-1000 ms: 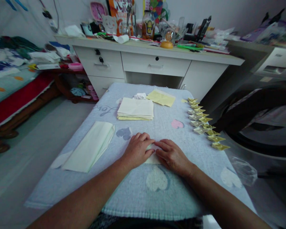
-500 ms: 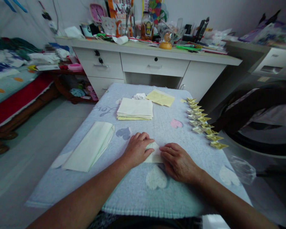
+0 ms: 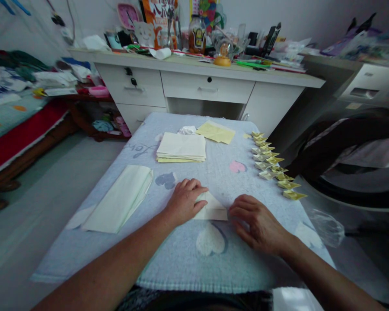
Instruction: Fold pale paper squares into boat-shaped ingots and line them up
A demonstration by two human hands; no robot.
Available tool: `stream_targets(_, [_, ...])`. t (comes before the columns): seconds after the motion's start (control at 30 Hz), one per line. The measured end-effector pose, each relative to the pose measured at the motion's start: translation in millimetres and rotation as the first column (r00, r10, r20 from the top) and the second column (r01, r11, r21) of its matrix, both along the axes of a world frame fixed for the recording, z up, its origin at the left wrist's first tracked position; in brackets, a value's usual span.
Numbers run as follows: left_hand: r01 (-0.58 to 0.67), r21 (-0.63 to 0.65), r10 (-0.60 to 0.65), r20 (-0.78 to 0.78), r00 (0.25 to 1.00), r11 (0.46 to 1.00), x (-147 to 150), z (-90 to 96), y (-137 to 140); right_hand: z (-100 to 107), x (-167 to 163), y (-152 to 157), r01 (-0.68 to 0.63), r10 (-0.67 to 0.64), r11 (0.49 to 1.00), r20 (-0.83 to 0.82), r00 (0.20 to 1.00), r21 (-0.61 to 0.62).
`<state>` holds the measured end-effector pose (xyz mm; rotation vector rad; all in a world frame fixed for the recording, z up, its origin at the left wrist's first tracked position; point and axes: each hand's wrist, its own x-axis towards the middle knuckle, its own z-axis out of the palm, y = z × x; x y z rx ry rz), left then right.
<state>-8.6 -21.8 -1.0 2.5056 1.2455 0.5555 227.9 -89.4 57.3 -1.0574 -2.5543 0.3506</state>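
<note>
A piece of pale folded paper [image 3: 214,209], with a slanted upper edge and a band along its bottom, lies on the cloth-covered table before me. My left hand [image 3: 187,201] rests on the left part of this paper, thumb and fingers spread, and hides that end. My right hand [image 3: 257,222] is just to the right of the paper, apart from it, with loosely bent fingers, a gap to the thumb and nothing visible in it. Left of my hands lies a longer folded pale sheet [image 3: 119,198]. Beyond them sits a stack of cream paper [image 3: 181,147].
Small folded paper boats [image 3: 274,160] line the table's right edge. A yellow sheet [image 3: 215,131] and a crumpled white tissue [image 3: 187,130] lie at the back. Past the table stand a cluttered white desk [image 3: 210,90] and, right, a front-loading washing machine [image 3: 359,93].
My right hand has let go of the folded paper and moved to the right, uncovering its right corner. My left hand stays on the paper. The view has shifted slightly.
</note>
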Motion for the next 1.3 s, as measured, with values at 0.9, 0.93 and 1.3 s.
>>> stream_targets(0.9, [0.030, 0.023, -0.029, -0.035, 0.999, 0.999, -12.4, 9.4, -6.3, -44.0, -41.0, 37.4, 0.111, -0.110, 0.992, 0.013, 0.994, -0.062])
stream_targets(0.93, [0.030, 0.042, -0.028, -0.033, 0.999, 0.999, -11.2, 10.2, -6.7, -43.9, -41.6, 37.0, 0.118, -0.116, 0.991, 0.024, 0.993, -0.060])
stream_targets(1.3, [0.106, 0.122, -0.107, 0.004, 0.994, 0.987, -6.9, 3.4, -10.5, -41.5, -45.0, 35.2, 0.156, -0.151, 0.986, 0.079, 0.985, -0.057])
